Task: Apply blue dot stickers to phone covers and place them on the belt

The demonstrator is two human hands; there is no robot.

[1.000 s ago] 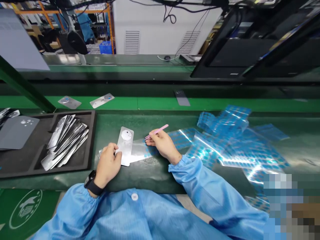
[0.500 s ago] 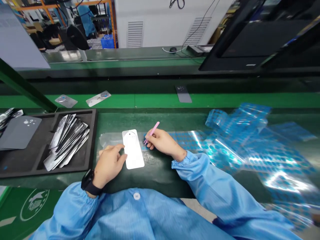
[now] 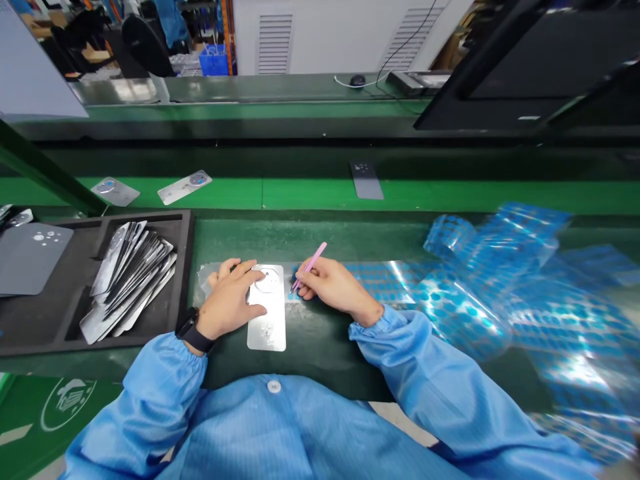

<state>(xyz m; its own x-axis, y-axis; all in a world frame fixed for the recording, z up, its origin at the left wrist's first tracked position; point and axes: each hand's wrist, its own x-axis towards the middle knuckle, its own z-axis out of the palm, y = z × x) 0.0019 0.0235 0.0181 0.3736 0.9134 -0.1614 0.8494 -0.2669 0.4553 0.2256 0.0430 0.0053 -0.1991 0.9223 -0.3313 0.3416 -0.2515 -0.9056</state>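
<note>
A silvery phone back panel with a round camera ring near its top lies upright in front of me. My left hand rests at its left side, fingers spread, with the index finger on the panel near the ring and the thumb at its left edge. In my right hand is a pair of pink tweezers, held like a pen. The tweezer tips point down at a clear film strip with rows of blue round stickers. Whether the tips grip a sticker is too small to tell.
On the left, a black tray holds a stack of thin panels and a grey panel. Two silvery panels and a grey one lie on the green ledge. Crumpled sticker film spreads at right.
My left hand has shifted right and up over the panel, its index finger now on the ring area. The panel stands straighter and its glare has lessened. The tweezers stay near the strip.
</note>
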